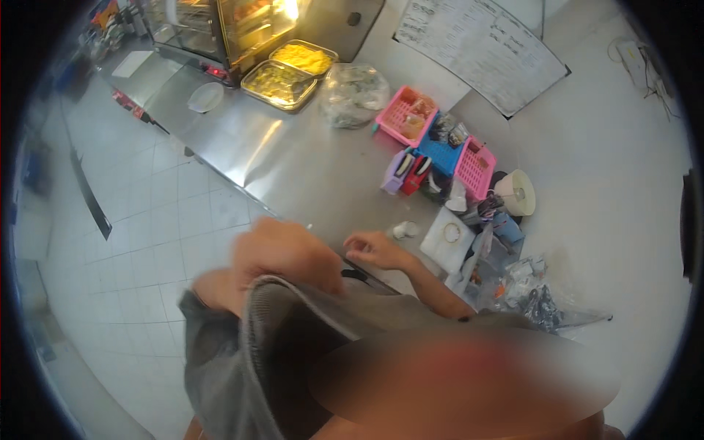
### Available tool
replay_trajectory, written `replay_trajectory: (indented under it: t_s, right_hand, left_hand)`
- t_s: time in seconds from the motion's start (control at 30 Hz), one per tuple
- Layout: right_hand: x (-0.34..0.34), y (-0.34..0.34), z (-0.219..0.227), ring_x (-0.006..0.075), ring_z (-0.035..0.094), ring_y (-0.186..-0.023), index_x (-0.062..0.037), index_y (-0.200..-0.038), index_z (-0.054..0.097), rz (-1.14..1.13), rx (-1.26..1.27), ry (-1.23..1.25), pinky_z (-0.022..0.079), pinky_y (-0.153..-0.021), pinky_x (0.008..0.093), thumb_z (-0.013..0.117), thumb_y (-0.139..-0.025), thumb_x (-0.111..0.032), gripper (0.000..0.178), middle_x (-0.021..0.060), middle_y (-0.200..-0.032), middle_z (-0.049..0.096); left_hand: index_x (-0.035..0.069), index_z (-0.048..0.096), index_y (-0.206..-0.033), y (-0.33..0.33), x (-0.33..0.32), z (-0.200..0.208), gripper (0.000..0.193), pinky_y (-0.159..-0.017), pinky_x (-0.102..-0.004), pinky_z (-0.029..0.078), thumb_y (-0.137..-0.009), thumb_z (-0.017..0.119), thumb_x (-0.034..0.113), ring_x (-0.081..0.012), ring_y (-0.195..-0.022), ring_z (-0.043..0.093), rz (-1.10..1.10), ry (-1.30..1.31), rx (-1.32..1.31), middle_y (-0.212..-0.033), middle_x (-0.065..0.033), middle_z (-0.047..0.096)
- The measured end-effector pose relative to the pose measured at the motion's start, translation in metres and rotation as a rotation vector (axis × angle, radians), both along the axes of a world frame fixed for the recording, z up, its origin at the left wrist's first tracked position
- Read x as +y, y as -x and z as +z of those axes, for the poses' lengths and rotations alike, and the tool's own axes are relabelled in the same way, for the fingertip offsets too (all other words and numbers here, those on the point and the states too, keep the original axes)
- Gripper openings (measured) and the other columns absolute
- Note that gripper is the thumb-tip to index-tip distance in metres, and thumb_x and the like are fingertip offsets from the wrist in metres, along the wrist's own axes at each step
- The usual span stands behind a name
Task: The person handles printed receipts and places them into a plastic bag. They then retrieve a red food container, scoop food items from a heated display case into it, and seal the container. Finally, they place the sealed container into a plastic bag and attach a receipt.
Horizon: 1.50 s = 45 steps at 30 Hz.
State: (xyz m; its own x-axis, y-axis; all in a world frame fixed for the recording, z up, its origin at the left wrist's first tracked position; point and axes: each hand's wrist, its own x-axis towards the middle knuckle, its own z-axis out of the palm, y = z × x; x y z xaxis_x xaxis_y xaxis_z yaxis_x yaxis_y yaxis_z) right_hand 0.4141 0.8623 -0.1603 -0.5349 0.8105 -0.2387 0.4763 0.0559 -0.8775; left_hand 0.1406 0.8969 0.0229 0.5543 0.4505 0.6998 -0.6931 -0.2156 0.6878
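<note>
My left hand [282, 253] is raised close to the collar of my grey shirt [213, 345], slightly blurred. Its fingers are curled into a fist, and whatever may be inside is hidden. My right hand [380, 250] is over the near edge of the steel counter [315, 176], fingers loosely bent and apart, holding nothing that I can see. Just beyond it stands a small white container [405, 230], which it does not appear to grip. To its right lies a white flat pad or box [447, 240] with a round mark on top.
Pink baskets [477, 169], a blue basket [438, 154] and red and purple holders [416, 174] crowd the counter's right. Farther back are a clear plastic bag [354, 95], food trays [279, 84] and a lit glass cabinet [253, 29]. A whiteboard [480, 51] hangs on the wall.
</note>
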Motion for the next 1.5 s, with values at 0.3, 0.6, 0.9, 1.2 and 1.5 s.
replay_trajectory:
  t_s: [0.3, 0.6, 0.9, 1.2, 1.5]
  right_hand:
    - [0.043, 0.207, -0.097, 0.0335, 0.064, -0.083, -0.007, -0.102, 0.066, 0.508, -0.264, -0.307, 0.052, -0.077, 0.0449, 0.065, -0.081, -0.024, 0.027, 0.0167, -0.093, 0.067]
    - [0.122, 0.329, -0.107, 0.023, 0.066, -0.082, -0.0098, -0.112, 0.064, 0.652, -0.368, -0.067, 0.053, -0.075, 0.0367, 0.067, -0.089, -0.029, 0.03, 0.0111, -0.087, 0.069]
    - [0.254, 0.398, -0.162, 0.0308, 0.066, -0.093, -0.0087, -0.113, 0.065, 0.736, -0.427, -0.08, 0.051, -0.084, 0.0422, 0.065, -0.087, -0.036, 0.038, 0.0154, -0.1, 0.069]
    - [0.312, 0.399, -0.229, 0.0305, 0.053, -0.118, -0.0061, -0.126, 0.057, 0.657, -0.64, 0.455, 0.044, -0.097, 0.044, 0.059, -0.089, -0.041, 0.051, 0.0161, -0.128, 0.056]
    - [0.104, 0.459, -0.287, 0.0351, 0.015, -0.148, -0.0212, -0.156, 0.021, -0.217, -0.217, 0.825, 0.02, -0.115, 0.0558, 0.05, -0.081, -0.078, 0.098, 0.0111, -0.162, 0.015]
  left_hand:
    - [0.002, 0.055, -0.102, 0.192, -0.089, -0.013, 0.04, -0.08, -0.044, 0.046, -0.086, 0.071, 0.036, -0.0349, -0.093, 0.055, 0.074, -0.304, -0.034, -0.105, -0.0191, 0.054]
    - [0.002, 0.056, -0.112, 0.264, -0.109, -0.01, 0.054, -0.089, -0.047, 0.042, -0.083, 0.072, 0.044, -0.0377, -0.106, 0.051, 0.345, -0.237, -0.145, -0.117, -0.0234, 0.049]
    - [0.002, 0.056, -0.123, 0.342, 0.033, -0.027, 0.068, -0.099, -0.05, 0.038, -0.079, 0.072, 0.052, -0.0406, -0.119, 0.046, 0.267, -0.238, -0.025, -0.129, -0.0277, 0.045]
    - [0.002, 0.056, -0.133, 0.448, 0.145, -0.067, 0.083, -0.108, -0.053, 0.034, -0.076, 0.073, 0.06, -0.0434, -0.132, 0.041, 0.098, -0.101, 0.193, -0.142, -0.0321, 0.04]
    - [0.006, 0.049, -0.141, 0.466, 0.237, -0.197, 0.063, -0.114, -0.0407, 0.027, -0.096, 0.053, 0.05, -0.0294, -0.138, 0.037, -0.741, 0.255, 1.05, -0.149, -0.0148, 0.042]
